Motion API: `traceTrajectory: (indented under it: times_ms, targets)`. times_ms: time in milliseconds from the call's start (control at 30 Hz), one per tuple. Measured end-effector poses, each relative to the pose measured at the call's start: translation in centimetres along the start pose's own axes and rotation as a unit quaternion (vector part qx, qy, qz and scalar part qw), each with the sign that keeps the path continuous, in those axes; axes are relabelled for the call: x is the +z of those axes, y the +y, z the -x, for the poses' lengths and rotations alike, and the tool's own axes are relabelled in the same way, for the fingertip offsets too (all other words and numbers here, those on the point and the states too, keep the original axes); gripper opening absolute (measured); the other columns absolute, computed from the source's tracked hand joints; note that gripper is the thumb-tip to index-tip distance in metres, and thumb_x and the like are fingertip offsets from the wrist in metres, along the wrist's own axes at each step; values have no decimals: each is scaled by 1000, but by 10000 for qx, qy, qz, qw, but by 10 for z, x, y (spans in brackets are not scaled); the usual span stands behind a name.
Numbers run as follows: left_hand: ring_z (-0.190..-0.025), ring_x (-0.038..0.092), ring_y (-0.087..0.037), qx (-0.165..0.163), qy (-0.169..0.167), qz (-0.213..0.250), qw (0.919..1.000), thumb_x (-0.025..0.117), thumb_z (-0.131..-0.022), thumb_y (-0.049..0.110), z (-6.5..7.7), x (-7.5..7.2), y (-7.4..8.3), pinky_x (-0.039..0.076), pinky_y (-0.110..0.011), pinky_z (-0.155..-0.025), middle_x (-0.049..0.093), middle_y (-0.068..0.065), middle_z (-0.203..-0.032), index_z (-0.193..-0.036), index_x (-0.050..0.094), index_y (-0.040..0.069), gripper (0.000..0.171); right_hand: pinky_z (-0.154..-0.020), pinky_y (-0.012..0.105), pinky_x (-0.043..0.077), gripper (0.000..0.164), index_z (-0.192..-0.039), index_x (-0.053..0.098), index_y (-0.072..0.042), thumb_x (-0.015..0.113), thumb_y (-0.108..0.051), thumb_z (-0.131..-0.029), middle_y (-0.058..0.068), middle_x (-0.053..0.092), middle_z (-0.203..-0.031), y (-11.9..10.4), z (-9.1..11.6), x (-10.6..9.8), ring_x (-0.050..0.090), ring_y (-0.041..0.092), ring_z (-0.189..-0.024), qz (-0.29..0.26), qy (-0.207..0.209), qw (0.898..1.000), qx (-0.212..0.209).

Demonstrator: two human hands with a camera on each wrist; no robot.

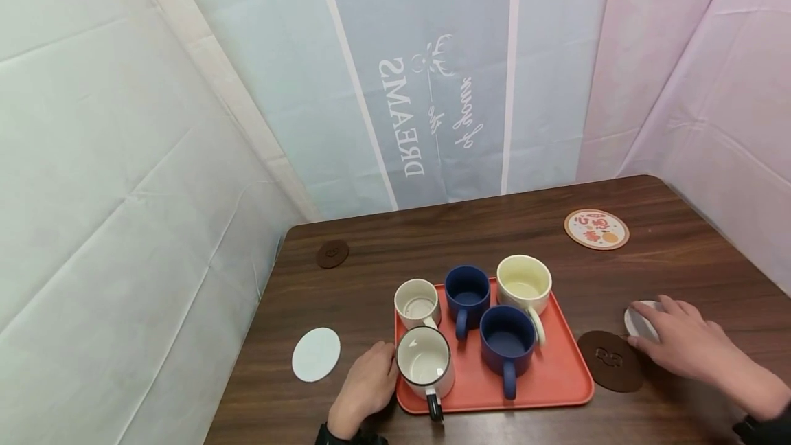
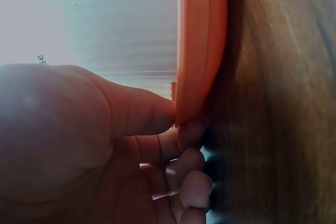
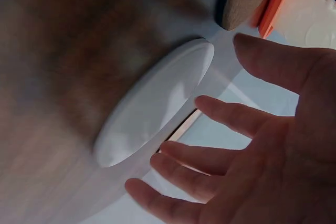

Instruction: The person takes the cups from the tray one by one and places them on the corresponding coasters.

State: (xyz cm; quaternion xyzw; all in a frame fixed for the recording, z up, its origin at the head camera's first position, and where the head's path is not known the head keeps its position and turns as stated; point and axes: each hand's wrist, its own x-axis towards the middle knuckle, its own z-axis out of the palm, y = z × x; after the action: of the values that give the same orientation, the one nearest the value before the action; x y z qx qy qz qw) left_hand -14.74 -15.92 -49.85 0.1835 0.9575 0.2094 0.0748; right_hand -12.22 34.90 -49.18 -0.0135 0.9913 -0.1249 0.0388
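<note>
My left hand [image 1: 366,382] pinches the left edge of a red tray [image 1: 559,376]; in the left wrist view the thumb lies at the rim [image 2: 200,40] with fingertips curled against its underside. On the tray stand a white mug with black rim and handle [image 1: 425,357], a cream mug [image 1: 408,302], two navy mugs [image 1: 467,297] [image 1: 508,343] and a wide pale yellow cup [image 1: 524,283]. At the right, my right hand [image 1: 689,342] hovers over a round white coaster [image 3: 155,106], fingers spread and apart from it in the right wrist view.
A brown coaster [image 1: 608,361] with a face design lies between the tray and the right hand. Left of the tray is another white coaster [image 1: 316,354]. Farther back lie a small dark brown coaster [image 1: 332,253] and a printed one [image 1: 596,229]. Cloth walls [image 1: 445,88] border the table.
</note>
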Motion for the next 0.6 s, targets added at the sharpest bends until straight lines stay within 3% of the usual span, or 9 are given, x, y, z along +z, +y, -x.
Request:
traceTrajectory:
  times_ms: [167,467,600]
  targets:
    - [-81,59,-17,12,-8,35,10000,60,-105,13,1,1,0,51,-42,-74,54,3,-86,-91,65,12,14,-73,83,41,66,-131,57,7,85,-31,-85,46,42,-119,13,18,12,41,71,-109,-27,-33,9996,277]
    - [-80,59,-17,72,87,-16,9999,61,-104,13,2,3,-1,51,-41,-73,53,3,-84,-90,64,12,15,-68,78,46,58,-131,55,7,84,-11,-83,42,46,-107,22,25,22,48,70,-99,-73,174,9998,84]
    - [-78,57,-16,-10,63,-14,10000,60,-105,14,0,2,0,50,-40,-72,53,3,-84,-92,65,11,14,-81,78,41,56,-126,57,11,85,-4,-80,41,46,-102,19,22,20,48,68,-98,-123,359,9992,-83]
